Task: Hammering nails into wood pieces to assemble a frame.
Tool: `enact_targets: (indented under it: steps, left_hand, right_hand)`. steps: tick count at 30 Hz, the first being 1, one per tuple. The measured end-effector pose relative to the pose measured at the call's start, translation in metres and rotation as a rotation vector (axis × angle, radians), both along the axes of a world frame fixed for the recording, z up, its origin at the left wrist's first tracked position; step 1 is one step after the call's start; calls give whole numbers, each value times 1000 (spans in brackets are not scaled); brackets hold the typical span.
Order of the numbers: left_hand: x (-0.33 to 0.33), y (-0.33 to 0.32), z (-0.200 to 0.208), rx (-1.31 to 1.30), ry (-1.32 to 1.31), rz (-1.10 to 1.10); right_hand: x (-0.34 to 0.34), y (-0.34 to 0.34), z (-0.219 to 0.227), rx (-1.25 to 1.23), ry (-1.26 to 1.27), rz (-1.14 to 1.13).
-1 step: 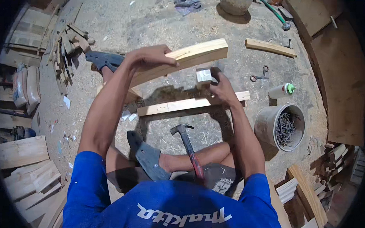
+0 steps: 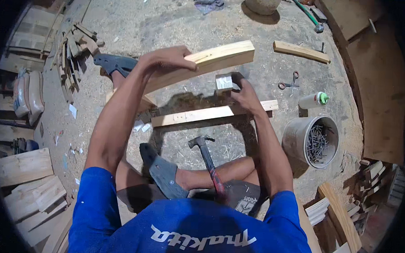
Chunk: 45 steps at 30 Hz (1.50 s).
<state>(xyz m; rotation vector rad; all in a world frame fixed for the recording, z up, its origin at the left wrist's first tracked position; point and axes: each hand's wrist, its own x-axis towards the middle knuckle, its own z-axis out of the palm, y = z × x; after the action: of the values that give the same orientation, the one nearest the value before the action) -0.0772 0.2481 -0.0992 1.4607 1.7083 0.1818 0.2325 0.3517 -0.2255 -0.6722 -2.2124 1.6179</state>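
Note:
A long squared wooden beam (image 2: 226, 55) slants across the middle, raised at its right end. My left hand (image 2: 167, 61) is closed over it, thumb on the near edge. In my right hand (image 2: 245, 93) is a short wooden block (image 2: 224, 83) with a pale square end, just below the beam and apart from it. Under my right wrist lies a light wooden plank (image 2: 196, 114) on the floor. A claw hammer (image 2: 206, 156) with a red and black handle rests against my leg.
To the right are a bucket of nails (image 2: 317, 143), a bottle with a green cap (image 2: 313, 100), scissors (image 2: 291, 81) and a wooden strip (image 2: 300, 51). A green-handled hammer (image 2: 309, 16) lies farther off. Wood offcuts (image 2: 74, 51) are heaped at the left; boards (image 2: 24, 168) lean nearby.
My right hand and the block have shifted very slightly left. The beam's right end sits a touch higher. Both hands keep their hold.

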Motion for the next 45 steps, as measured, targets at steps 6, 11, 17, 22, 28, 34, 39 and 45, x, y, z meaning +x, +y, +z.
enact_targets:
  steps: [6, 11, 17, 22, 28, 34, 39, 45]
  left_hand:
    - [32, -4, -16, 313, 66, -7]
    - [60, -3, -11, 215, 283, 71]
    - [72, -10, -18, 375, 159, 105]
    - [75, -8, -28, 324, 154, 134]
    - [79, -11, -26, 327, 176, 128]
    - [80, -13, -21, 325, 141, 141]
    - [78, -13, -23, 358, 109, 121]
    - [78, -13, -26, 376, 143, 110]
  right_hand:
    - [-12, 7, -16, -90, -43, -35]
    - [-16, 10, -15, -197, -39, -38]
    - [-20, 10, -23, -304, -61, -100]
    - [-18, 13, -23, -135, -117, -103]
    - [-16, 13, -11, -239, -153, -95]
    - [-14, 12, -8, -127, -190, -127]
    - [-15, 15, -13, -158, -181, -83]
    - [-13, 15, -15, -119, -194, -84]
